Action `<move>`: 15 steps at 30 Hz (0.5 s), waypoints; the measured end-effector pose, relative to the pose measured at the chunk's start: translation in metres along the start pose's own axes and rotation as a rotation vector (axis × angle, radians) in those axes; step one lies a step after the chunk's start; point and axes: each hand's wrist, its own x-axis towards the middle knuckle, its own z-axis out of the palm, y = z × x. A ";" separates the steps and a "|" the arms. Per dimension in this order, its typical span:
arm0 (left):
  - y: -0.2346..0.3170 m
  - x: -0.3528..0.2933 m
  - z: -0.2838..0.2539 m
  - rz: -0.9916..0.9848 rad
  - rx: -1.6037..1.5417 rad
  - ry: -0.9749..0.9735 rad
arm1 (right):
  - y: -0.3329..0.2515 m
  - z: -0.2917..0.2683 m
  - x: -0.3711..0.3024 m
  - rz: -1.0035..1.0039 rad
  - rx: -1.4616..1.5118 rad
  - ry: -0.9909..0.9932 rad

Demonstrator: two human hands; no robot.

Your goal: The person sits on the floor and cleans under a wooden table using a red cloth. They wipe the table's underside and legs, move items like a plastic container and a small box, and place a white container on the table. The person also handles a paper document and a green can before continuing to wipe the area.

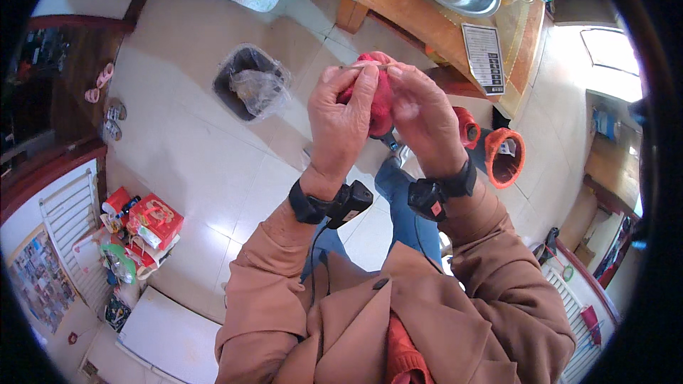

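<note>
Both hands are raised in front of me, close together, around a bunched red piece that looks like knitted fabric (pixel 382 103). My left hand (pixel 339 114) grips it with the thumb and fingers pressed together at its upper left. On the other side, my right hand (pixel 427 115) pinches near its top edge. A thin, pale stick like a knitting needle (pixel 384 66) runs across the top between the two hands. The fabric hangs down between the palms, and the curled fingers hide part of it. Each wrist wears a black strap with a small black box.
A bin lined with clear plastic (pixel 249 85) stands on the tiled floor, ahead and left. At the far right is a wooden table (pixel 398 11) bearing a metal basin (pixel 484 1) and a printed sheet (pixel 484 59). An orange-rimmed round container (pixel 520 163) stands beside my right wrist.
</note>
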 end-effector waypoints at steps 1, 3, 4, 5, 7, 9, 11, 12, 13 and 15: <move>0.009 0.000 -0.003 0.047 0.035 -0.010 | -0.001 0.008 -0.005 -0.010 0.004 0.002; 0.025 0.000 -0.008 0.114 0.110 -0.020 | -0.005 0.022 -0.013 -0.029 0.012 -0.008; 0.033 0.000 -0.010 0.124 0.098 -0.021 | -0.006 0.030 -0.017 -0.020 0.020 0.003; 0.041 0.001 -0.011 0.135 0.087 -0.024 | -0.007 0.036 -0.020 -0.015 0.033 0.003; 0.056 0.001 -0.016 0.154 0.082 -0.044 | -0.007 0.050 -0.028 -0.022 0.053 0.016; 0.069 0.002 -0.022 0.169 0.096 -0.071 | -0.005 0.061 -0.035 -0.050 0.072 0.009; 0.081 0.002 -0.028 0.191 0.126 -0.087 | -0.003 0.070 -0.039 -0.042 0.098 0.022; 0.086 0.002 -0.030 0.196 0.143 -0.096 | -0.002 0.074 -0.041 -0.040 0.115 0.018; 0.091 0.003 -0.032 0.202 0.180 -0.091 | -0.001 0.078 -0.043 -0.042 0.117 0.015; 0.098 0.005 -0.035 0.225 0.255 -0.078 | 0.001 0.084 -0.044 -0.053 0.123 -0.031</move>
